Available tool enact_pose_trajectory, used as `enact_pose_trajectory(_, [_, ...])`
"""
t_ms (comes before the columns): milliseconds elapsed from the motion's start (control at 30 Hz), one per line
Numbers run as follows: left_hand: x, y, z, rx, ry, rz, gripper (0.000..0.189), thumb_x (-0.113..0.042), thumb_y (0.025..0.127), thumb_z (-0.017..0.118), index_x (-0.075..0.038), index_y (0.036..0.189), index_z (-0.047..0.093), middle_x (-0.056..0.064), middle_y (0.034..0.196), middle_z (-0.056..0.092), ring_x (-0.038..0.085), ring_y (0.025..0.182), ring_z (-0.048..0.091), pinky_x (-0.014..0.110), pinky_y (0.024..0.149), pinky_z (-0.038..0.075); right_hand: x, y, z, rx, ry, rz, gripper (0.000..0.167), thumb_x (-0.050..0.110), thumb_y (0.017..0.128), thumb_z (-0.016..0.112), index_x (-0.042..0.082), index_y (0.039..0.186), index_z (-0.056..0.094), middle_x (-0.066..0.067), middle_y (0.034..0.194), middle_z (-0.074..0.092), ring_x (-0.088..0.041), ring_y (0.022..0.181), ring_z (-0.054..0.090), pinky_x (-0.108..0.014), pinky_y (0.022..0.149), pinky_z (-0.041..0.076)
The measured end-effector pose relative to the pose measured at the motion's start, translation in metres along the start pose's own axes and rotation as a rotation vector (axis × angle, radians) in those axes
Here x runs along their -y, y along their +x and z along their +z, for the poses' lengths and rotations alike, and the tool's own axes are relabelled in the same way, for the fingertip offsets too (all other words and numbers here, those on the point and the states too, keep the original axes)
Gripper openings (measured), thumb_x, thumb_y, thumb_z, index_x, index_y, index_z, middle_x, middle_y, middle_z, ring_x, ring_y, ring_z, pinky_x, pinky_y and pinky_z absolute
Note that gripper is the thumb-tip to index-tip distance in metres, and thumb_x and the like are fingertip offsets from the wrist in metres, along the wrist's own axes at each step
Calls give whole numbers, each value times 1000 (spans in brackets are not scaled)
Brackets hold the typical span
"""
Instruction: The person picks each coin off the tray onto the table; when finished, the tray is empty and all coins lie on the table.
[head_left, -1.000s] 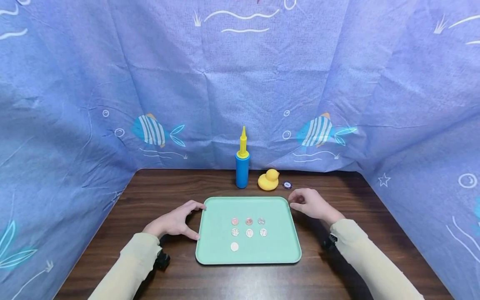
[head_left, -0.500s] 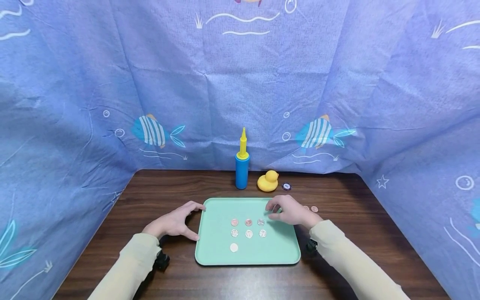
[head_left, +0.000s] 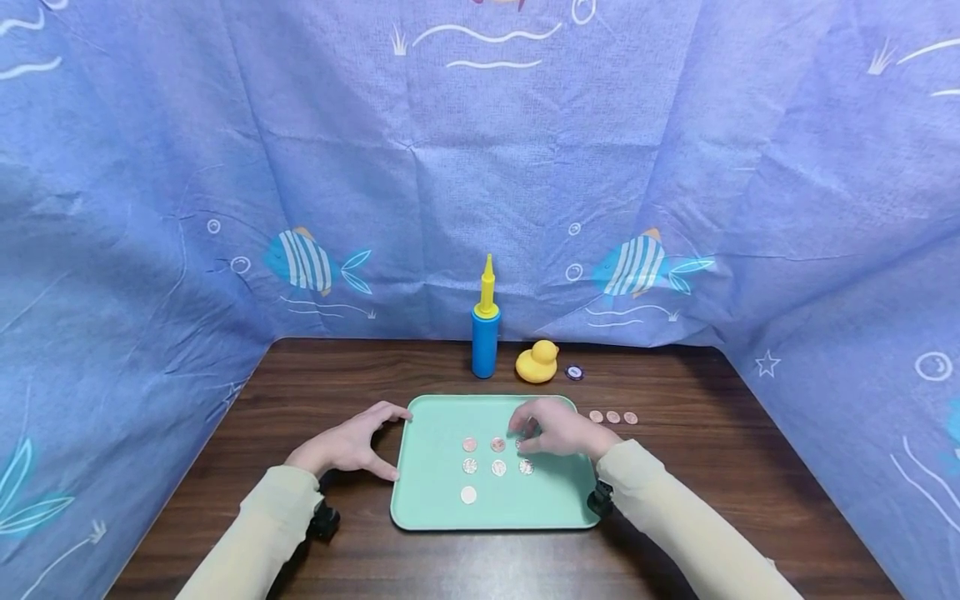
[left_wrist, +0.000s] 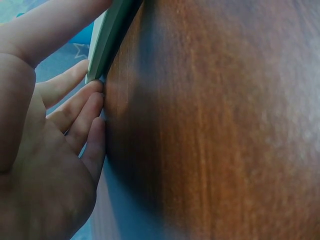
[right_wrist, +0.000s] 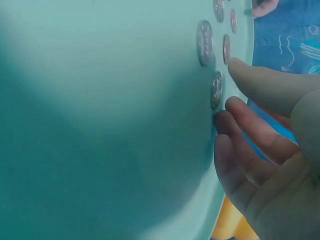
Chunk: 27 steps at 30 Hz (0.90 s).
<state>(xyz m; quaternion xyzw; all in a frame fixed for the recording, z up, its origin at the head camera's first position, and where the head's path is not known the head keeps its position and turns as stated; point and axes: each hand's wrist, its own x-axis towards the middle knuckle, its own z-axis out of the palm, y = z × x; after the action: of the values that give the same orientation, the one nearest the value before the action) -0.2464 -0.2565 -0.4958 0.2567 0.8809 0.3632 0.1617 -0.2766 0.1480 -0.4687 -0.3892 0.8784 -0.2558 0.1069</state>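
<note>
A pale green tray [head_left: 555, 504] lies on the table, bearing several coins in rows. Beside its left edge my left hand [head_left: 351, 443] is spread, thumb and index fingertips at the rim; the left wrist view shows the other fingers [left_wrist: 89, 132] stretched along the tabletop. Over the tray's right part my right hand [head_left: 558, 427] hovers, fingers bent loosely. In the right wrist view a silver coin [right_wrist: 216, 90] stays on the tray between the thumb and fingertips, unpinched. To its left in the head view are two copper coins [head_left: 498, 446], with silver coins [head_left: 498, 468] in front.
Three copper coins [head_left: 612, 417] form a row on the dark wooden table [head_left: 720, 467] right of the tray. Behind it stand a blue and yellow hand pump [head_left: 484, 342] and a yellow rubber duck [head_left: 537, 363], with a poker chip [head_left: 574, 372] alongside. A blue curtain [head_left: 480, 183] encloses the table.
My right hand has moved left from beside the tray's right edge to over the back-row silver coin, uncovering the three copper coins on the table. The left hand has stayed in place.
</note>
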Motion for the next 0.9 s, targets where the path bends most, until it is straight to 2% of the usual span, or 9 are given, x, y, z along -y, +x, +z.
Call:
enact_pose_trajectory(167, [1,1,1,4,1,6,97,-45,76,94,-11,153,48,9,154,45,36,144,42,61,116,35,0,2,3,26,-18,-1,19,3,87,83,7,104,77,-1,99,76,-15,88,70,-31,81,57])
enact_pose_trajectory(400, [2,1,0,4,2,0,96,-44,77,94,-12,154,47,10,154,44,37,144,42,61,116,35,-3,4,3,20,-39,-9,16,1,87,83,8,100,76,2,91,74,-9,84,68,-27,78,56])
enact_pose_trajectory(900, [-1,0,0,8,6,6,96,-42,78,94,-9,154,46,10,154,45,38,144,42,62,115,36,3,6,5,77,-86,-16,19,-3,89,78,8,104,76,0,92,72,-9,84,63,-25,78,53])
